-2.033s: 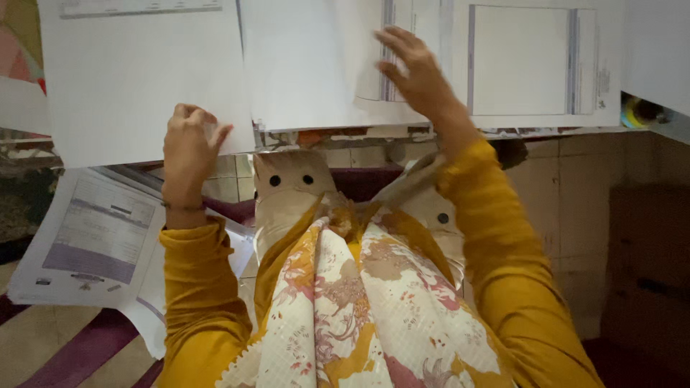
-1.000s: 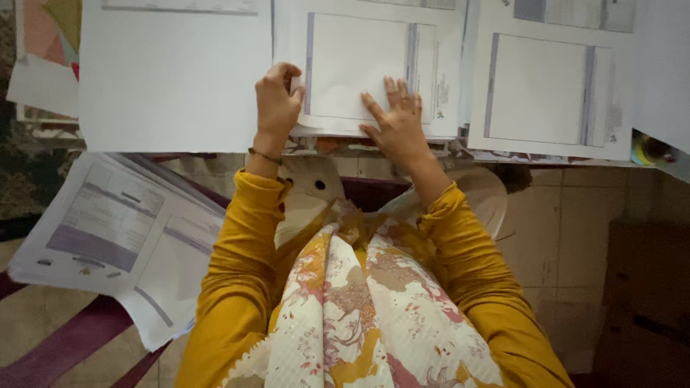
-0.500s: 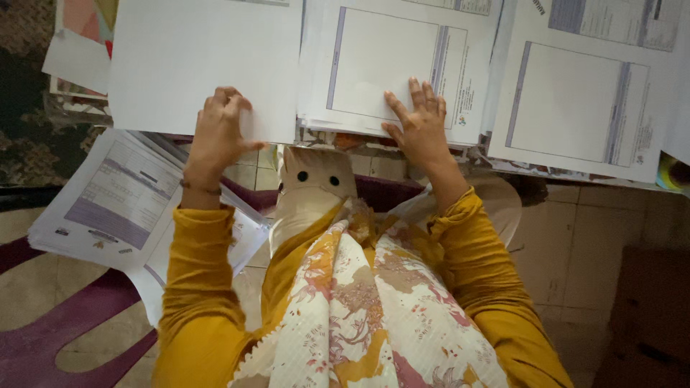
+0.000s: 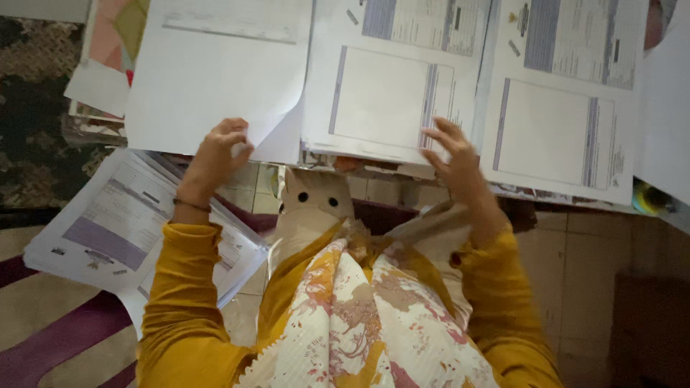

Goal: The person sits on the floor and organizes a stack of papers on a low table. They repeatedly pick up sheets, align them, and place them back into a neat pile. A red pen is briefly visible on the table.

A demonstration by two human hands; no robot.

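Two hands had shifted among the papers: the left hand (image 4: 215, 154) now pinched the blank sheet (image 4: 215, 72) at upper left by its curling corner, while the right hand (image 4: 453, 154) lay open-fingered on the middle printed form (image 4: 381, 93).

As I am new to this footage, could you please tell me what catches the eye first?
The left hand curls its fingers on a blank white paper sheet at upper left. The right hand presses a white printed form with grey bars at centre.

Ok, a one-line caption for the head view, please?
Left hand lifts a blank white sheet; right hand rests on a printed form.
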